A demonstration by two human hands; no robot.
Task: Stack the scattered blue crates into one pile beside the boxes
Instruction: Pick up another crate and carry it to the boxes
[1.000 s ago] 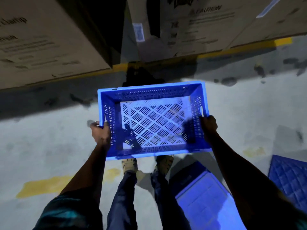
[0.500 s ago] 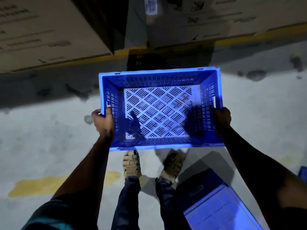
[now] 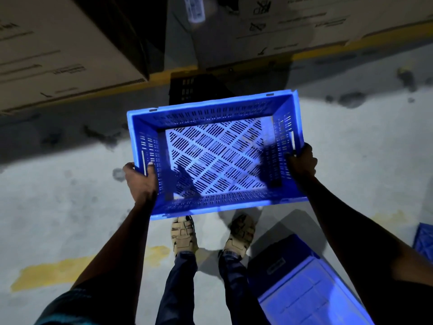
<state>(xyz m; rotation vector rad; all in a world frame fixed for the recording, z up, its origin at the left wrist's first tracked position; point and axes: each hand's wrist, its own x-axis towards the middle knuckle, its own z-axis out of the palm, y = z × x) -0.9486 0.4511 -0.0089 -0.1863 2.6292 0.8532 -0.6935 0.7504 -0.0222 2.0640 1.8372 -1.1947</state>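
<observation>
1. Two hands, left hand and right hand, grip the ends of a blue crate held above the floor, near the boxes.
2. Best kept level and lowered squarely beside them.

Cardboard boxes block 10 to 2 o'clock, with a dark crate in the gap at 12. An overturned blue crate obstructs 5 o'clock. Open floor lies at 9 o'clock.
</observation>
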